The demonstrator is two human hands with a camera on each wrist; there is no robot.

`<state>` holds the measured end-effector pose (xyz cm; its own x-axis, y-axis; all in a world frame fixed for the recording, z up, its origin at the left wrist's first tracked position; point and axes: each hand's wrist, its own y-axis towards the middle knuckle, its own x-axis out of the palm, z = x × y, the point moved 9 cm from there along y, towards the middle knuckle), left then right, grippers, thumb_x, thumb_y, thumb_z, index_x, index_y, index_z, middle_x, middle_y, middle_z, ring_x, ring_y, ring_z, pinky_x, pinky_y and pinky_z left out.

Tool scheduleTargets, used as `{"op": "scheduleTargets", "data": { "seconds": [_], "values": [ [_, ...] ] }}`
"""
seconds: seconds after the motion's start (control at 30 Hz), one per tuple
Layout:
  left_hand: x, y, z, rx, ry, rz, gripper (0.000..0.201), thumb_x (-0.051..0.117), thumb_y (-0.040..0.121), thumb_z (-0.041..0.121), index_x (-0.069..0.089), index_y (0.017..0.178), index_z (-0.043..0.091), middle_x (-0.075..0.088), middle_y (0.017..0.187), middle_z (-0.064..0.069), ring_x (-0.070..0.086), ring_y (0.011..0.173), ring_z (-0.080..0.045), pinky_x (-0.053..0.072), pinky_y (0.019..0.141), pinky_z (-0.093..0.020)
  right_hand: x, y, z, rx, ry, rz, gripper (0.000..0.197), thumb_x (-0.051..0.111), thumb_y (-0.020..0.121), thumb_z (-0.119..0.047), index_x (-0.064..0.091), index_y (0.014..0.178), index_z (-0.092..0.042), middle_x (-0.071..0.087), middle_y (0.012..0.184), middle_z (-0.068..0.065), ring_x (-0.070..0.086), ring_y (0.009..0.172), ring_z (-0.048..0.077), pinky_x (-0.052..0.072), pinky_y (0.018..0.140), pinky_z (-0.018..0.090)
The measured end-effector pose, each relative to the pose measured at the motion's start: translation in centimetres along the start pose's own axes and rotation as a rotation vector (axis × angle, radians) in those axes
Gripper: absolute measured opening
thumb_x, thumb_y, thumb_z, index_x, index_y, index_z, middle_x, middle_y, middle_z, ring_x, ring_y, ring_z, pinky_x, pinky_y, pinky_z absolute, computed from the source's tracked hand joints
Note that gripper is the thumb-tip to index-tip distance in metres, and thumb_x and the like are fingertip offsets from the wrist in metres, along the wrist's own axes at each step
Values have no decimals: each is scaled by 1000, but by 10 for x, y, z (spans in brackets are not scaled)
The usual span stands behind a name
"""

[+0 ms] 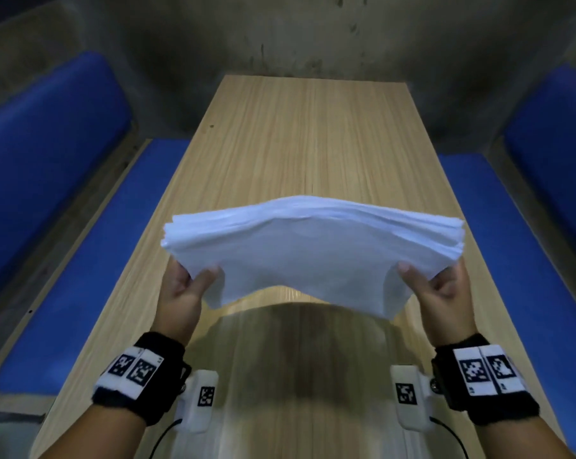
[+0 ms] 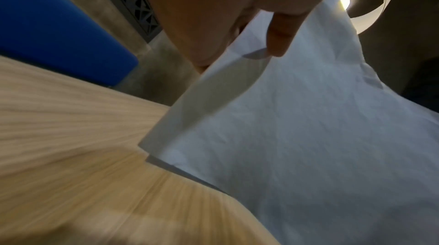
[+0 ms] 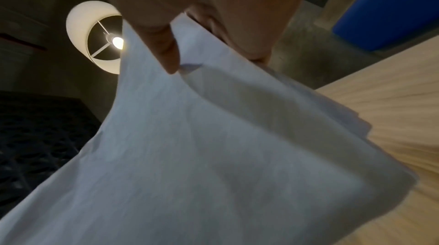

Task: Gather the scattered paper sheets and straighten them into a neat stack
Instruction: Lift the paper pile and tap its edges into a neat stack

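Note:
A stack of white paper sheets (image 1: pixel 313 250) hangs in the air above the wooden table (image 1: pixel 306 134), its far edges fanned and uneven, its middle bowed upward. My left hand (image 1: pixel 190 279) pinches the stack's left side, thumb on top and fingers hidden beneath. My right hand (image 1: pixel 435 283) pinches the right side the same way. In the left wrist view the thumb (image 2: pixel 277 37) presses on the paper (image 2: pixel 297 136). The right wrist view shows my thumb (image 3: pixel 166 50) on the paper (image 3: pixel 202 155). The lower edge sags toward the table.
Blue padded benches (image 1: pixel 48 154) (image 1: pixel 545 180) run along both long sides of the table. A grey wall (image 1: pixel 280 38) closes the far end. A lit ceiling lamp (image 3: pixel 102 37) hangs overhead. No loose sheets show on the tabletop.

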<state>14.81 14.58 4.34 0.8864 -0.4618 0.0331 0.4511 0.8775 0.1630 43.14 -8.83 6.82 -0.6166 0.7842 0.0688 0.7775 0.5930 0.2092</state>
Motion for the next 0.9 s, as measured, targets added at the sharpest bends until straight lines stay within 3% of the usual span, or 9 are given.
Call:
{"op": "scheduleTargets", "data": {
  "seconds": [0.13,0.27,0.37,0.47,0.53,0.6,0.7,0.8,0.9],
  "values": [
    [1,-15,-44,-142,21,-8,50,54,76,7,51,126,10,68,107,1,66,95,-11,54,71,-18,0,-14,43,163,-108,2,58,58,81,15,51,107,-36,66,102,-12,64,94,-1,53,79,21],
    [11,-19,-52,-154,59,13,32,55,81,14,63,112,12,71,101,-3,67,99,-27,54,72,-22,3,-15,47,162,-101,75,38,53,88,6,55,101,-29,68,90,-11,66,78,-9,51,70,20],
    [8,-16,-33,-51,112,54,34,58,81,22,62,113,12,69,104,3,66,97,-11,52,78,-21,7,-10,24,49,-15,96,35,52,90,4,56,102,-29,73,87,-17,66,83,-7,52,68,12],
    [-2,-13,-23,3,113,94,47,60,75,31,59,115,7,68,104,0,65,94,-2,53,79,-19,3,-5,9,-34,-13,77,40,63,84,0,53,104,-33,69,95,-15,65,90,-1,52,73,16],
    [-5,-13,-22,5,115,125,44,62,75,22,54,115,5,67,101,5,64,93,0,53,82,-22,2,-6,6,-63,-144,60,51,73,76,-6,49,109,-37,58,105,-14,60,97,7,52,79,23],
    [-2,-13,-14,29,116,143,41,57,77,10,47,116,19,62,103,12,61,95,4,49,84,-18,-1,-8,8,-65,-205,80,67,74,75,-3,41,123,-36,53,109,-10,58,101,14,52,84,27],
    [2,-11,11,179,215,160,70,56,81,2,29,133,39,51,117,6,55,110,-9,45,96,-25,0,-7,-1,-164,-281,69,84,70,78,1,26,138,-37,50,112,-12,54,107,5,47,89,18],
    [17,-7,41,453,582,75,66,54,84,-3,38,143,22,43,127,-4,39,124,3,35,102,-19,12,-7,-15,-360,-580,-7,55,64,82,-6,49,133,-21,39,120,-20,40,115,-9,37,95,10],
    [23,-6,54,568,783,29,42,52,90,1,59,130,11,47,128,-12,34,121,11,31,94,-8,16,-8,-17,-424,-683,-16,44,59,84,-4,57,127,-13,42,122,-6,35,118,-10,29,98,7]
  ]
}}
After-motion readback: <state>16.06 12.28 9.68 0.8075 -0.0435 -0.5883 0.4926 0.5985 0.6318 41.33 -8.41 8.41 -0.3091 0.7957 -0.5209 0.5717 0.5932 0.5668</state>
